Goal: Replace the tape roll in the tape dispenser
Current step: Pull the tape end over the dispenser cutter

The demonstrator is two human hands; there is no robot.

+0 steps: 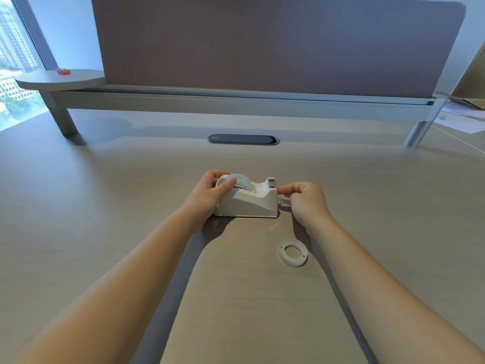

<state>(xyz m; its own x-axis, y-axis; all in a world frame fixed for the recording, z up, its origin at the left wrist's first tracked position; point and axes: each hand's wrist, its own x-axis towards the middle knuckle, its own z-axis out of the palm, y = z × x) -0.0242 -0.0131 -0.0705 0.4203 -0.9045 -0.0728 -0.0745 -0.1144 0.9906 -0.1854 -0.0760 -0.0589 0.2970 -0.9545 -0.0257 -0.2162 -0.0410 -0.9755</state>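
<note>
A cream tape dispenser [249, 203] stands on the wooden desk [105, 195] in the middle of the view. A clear tape roll [240, 181] sits in its cradle. My left hand [210, 193] holds the dispenser's rounded left end, thumb lying against the roll. My right hand [304, 199] is just right of the cutter end, thumb and forefinger pinched together on a short strip of clear tape [282, 199] hanging off the cutter. An empty white tape core [293, 252] lies flat on the desk, nearer to me and to the right.
A grey partition screen [262, 43] on a metal rail spans the back of the desk. A dark oval cable port [243, 139] is set into the desk behind the dispenser. Papers [462, 116] lie far right. A round side shelf [60, 78] with a small red object is far left.
</note>
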